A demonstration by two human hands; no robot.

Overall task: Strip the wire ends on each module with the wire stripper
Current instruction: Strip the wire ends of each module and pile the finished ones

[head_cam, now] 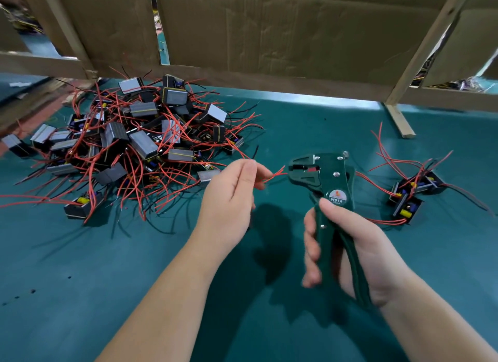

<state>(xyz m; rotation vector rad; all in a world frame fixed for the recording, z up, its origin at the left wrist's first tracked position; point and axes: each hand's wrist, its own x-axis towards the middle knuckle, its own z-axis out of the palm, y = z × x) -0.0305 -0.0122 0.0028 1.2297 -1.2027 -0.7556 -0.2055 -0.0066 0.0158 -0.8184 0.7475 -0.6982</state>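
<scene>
My left hand [231, 197] pinches a few red wire ends [275, 174] between thumb and fingers, their tips pointing right at the jaws of a green wire stripper [326, 184]. My right hand [347, 251] grips the stripper's handles, head up, jaws facing left and just touching the wire tips. The module those wires belong to is hidden behind my left hand. A big pile of black modules with red wires [129, 140] lies on the left of the mat.
A small group of modules [412, 197] with red and black wires lies to the right of the stripper. A green mat [107, 281] covers the table. Cardboard panels [269, 30] on a wooden frame [398, 119] close off the back.
</scene>
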